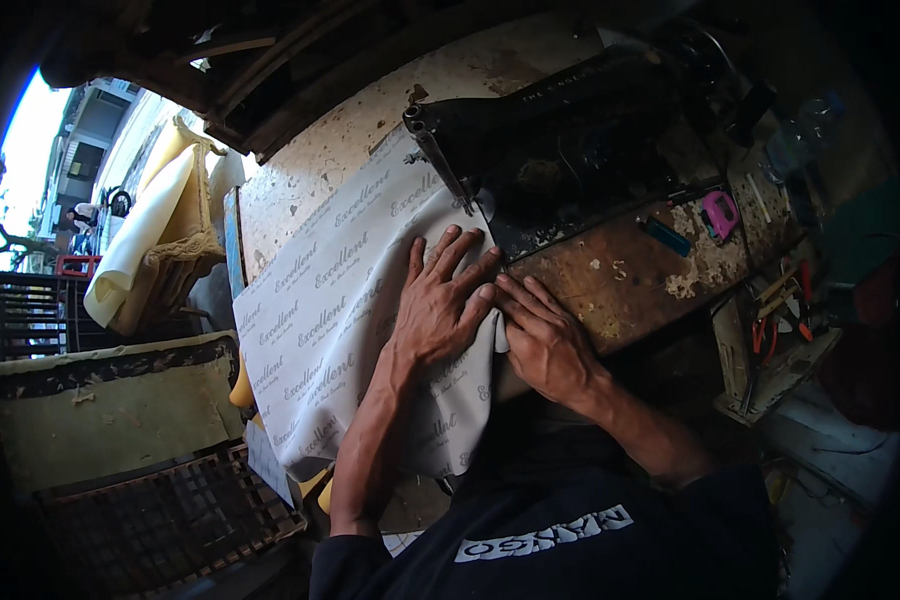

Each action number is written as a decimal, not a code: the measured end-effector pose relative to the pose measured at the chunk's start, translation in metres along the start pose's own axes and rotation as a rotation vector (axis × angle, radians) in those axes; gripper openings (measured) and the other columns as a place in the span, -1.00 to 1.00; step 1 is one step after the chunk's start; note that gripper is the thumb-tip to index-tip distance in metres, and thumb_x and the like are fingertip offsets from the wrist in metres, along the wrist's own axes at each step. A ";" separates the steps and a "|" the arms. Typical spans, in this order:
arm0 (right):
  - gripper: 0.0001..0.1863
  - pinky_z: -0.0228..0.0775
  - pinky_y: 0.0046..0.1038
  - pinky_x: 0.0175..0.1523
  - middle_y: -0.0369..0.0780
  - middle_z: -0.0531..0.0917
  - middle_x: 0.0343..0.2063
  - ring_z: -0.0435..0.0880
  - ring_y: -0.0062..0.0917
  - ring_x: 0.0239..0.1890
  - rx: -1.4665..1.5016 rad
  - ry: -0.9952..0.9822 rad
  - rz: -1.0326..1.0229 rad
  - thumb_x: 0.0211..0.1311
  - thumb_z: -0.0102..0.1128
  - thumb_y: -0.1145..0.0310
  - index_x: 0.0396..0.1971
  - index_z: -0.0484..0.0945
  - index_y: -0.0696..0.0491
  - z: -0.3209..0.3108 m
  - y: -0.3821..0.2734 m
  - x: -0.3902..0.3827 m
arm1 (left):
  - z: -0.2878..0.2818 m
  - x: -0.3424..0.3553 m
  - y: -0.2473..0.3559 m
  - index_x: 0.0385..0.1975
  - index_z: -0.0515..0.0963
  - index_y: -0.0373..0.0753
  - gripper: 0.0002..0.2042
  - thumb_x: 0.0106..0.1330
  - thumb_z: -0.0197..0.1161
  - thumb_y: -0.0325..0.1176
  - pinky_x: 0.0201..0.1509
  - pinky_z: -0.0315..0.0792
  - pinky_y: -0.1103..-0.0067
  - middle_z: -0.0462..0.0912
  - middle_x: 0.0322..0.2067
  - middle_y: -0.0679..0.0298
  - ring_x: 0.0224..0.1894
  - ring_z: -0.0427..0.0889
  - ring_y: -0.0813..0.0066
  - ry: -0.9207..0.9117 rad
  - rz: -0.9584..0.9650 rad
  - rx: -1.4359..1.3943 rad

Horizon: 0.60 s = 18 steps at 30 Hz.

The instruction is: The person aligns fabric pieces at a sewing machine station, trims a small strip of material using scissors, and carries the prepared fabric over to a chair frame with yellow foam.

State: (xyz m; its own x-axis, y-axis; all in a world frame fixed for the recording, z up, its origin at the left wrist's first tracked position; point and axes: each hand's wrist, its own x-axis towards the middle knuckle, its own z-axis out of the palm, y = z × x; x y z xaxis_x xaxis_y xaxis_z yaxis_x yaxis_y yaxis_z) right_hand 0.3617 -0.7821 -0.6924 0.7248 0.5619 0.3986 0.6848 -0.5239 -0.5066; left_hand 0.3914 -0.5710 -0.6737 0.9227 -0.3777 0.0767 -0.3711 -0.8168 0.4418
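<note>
From my remote station I saw the left hand (437, 308) resting open, fingers spread, on the white printed sheet (310, 340). The right hand (552, 352) lay at the sheet's right edge, fingers extended; its thumb was hidden, so I could not tell whether it pinched the material. The sheet covered part of the worktable (610, 295), mostly left of the black sewing machine (570, 130), reaching its needle bar (454, 180).

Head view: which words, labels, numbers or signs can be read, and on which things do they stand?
Wording is not copied here.
White fabric sheet: repeated grey script, large words legible, smaller lines blurred.
Black metal sewing machine: faint lettering, partly legible.
Dark cloth shirt: white block letters, unclear.
</note>
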 end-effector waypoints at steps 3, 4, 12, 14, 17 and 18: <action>-0.71 0.22 -0.06 0.57 0.01 0.66 0.20 0.48 -0.14 0.44 -0.018 -0.004 -0.008 0.31 0.11 0.51 -0.10 0.71 0.32 0.002 0.005 0.007 | -0.002 0.004 -0.004 0.39 0.53 -0.03 -0.50 0.54 0.06 -0.02 0.67 -0.20 -0.05 0.31 0.43 -0.07 0.58 0.18 -0.05 0.028 -0.003 -0.006; -0.71 0.22 -0.06 0.57 0.01 0.66 0.20 0.48 -0.14 0.44 -0.023 -0.012 -0.015 0.31 0.11 0.51 -0.10 0.71 0.32 0.004 0.007 0.009 | -0.003 0.007 -0.006 0.40 0.53 -0.04 -0.50 0.53 0.05 -0.05 0.67 -0.21 -0.03 0.30 0.44 -0.09 0.58 0.18 -0.07 0.023 -0.006 0.000; -0.67 0.20 0.00 0.57 0.01 0.64 0.23 0.42 -0.16 0.48 -0.010 -0.037 -0.024 0.17 0.25 0.51 -0.07 0.69 0.32 0.013 0.014 0.028 | -0.009 0.014 -0.025 0.39 0.54 -0.03 -0.52 0.54 0.05 -0.08 0.68 -0.20 0.00 0.33 0.41 -0.25 0.55 0.20 -0.13 0.055 0.013 0.025; -0.65 0.20 0.00 0.57 0.00 0.63 0.24 0.41 -0.17 0.49 -0.011 -0.047 -0.038 0.16 0.26 0.51 -0.06 0.69 0.32 0.015 0.017 0.034 | -0.013 0.015 -0.029 0.39 0.54 -0.03 -0.52 0.54 0.05 -0.08 0.68 -0.20 0.00 0.33 0.41 -0.24 0.55 0.20 -0.13 0.052 0.008 0.034; -0.63 0.19 0.00 0.57 -0.01 0.62 0.25 0.41 -0.18 0.50 -0.004 -0.042 -0.028 0.14 0.28 0.52 -0.04 0.68 0.31 0.017 0.019 0.036 | -0.016 0.018 -0.031 0.39 0.54 -0.04 -0.52 0.54 0.05 -0.08 0.68 -0.19 -0.01 0.33 0.40 -0.22 0.55 0.20 -0.13 0.033 0.025 0.047; -0.63 0.18 -0.01 0.57 -0.01 0.62 0.26 0.41 -0.18 0.50 0.001 -0.034 -0.006 0.14 0.28 0.53 -0.03 0.69 0.31 0.017 0.020 0.036 | -0.014 0.021 -0.031 0.39 0.54 -0.05 -0.52 0.54 0.05 -0.09 0.68 -0.19 -0.01 0.33 0.41 -0.22 0.55 0.21 -0.12 0.035 0.038 0.039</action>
State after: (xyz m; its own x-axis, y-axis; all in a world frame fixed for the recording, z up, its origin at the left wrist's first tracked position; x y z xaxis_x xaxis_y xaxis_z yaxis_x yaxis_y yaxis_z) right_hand 0.4002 -0.7617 -0.7016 0.7179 0.5865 0.3749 0.6887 -0.5202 -0.5050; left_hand 0.4235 -0.5473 -0.6732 0.9107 -0.3939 0.1245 -0.4091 -0.8186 0.4031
